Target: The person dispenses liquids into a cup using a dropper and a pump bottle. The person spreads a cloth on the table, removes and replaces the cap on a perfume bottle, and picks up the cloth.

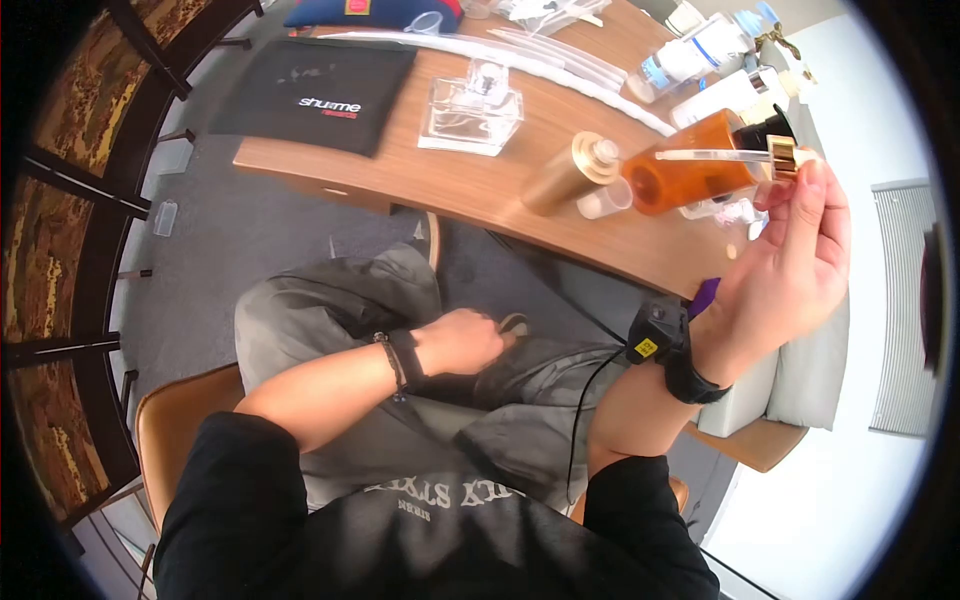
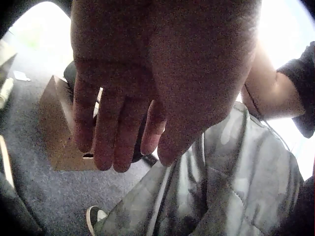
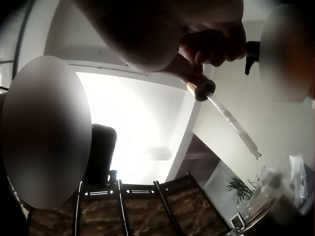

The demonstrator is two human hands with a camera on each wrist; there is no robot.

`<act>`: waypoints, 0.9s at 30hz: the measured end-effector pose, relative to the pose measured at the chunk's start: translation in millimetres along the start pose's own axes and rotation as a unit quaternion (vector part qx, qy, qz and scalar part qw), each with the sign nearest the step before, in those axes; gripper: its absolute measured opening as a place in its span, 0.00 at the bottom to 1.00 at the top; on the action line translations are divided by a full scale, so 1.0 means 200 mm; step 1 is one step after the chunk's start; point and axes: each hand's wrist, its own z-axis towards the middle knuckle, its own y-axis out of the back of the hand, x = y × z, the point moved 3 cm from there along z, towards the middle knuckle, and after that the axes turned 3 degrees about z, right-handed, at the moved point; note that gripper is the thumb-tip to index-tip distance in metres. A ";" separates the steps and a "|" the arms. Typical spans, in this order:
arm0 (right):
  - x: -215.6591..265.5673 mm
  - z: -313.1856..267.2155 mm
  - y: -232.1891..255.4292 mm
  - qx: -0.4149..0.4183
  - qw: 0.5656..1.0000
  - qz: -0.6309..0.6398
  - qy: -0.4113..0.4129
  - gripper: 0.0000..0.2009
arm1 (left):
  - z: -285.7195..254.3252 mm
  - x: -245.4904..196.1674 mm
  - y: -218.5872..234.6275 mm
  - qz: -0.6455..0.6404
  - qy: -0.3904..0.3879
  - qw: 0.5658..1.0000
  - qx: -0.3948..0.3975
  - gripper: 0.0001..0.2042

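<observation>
My right hand (image 1: 795, 265) pinches a dropper (image 1: 783, 158) by its gold-collared top between thumb and fingers, up at the right over the table edge. The dropper's clear glass tube points left in the head view, overlapping an amber pump bottle (image 1: 655, 180); in the right wrist view the tube (image 3: 231, 120) slants down with a rounded tip. Left of the amber bottle stands a gold bottle (image 1: 560, 180) without its cap, and a small translucent cap (image 1: 606, 198) is beside it. My left hand (image 1: 465, 342) hangs over my lap, fingers loosely bent and holding nothing (image 2: 118, 113).
On the wooden table (image 1: 560, 235) are a clear glass perfume bottle (image 1: 470, 125), a black pouch (image 1: 320, 95) and a long white strip (image 1: 550, 70). Several bottles, one a clear bottle with a blue label (image 1: 690, 60), crowd the right back. A cable runs from my right wrist camera (image 1: 655, 325).
</observation>
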 end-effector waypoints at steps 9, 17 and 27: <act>-0.10 -0.08 0.07 0.045 0.995 -0.087 -0.034 0.08 | 0.00 0.00 -0.01 0.007 -0.006 1.000 0.001 0.17; -0.13 -0.09 0.08 0.065 0.991 -0.099 -0.057 0.08 | 0.00 0.00 0.01 0.008 0.003 1.000 0.014 0.17; -0.14 -0.10 0.07 0.073 0.991 -0.096 -0.056 0.08 | 0.00 0.00 0.00 0.001 -0.001 1.000 0.004 0.16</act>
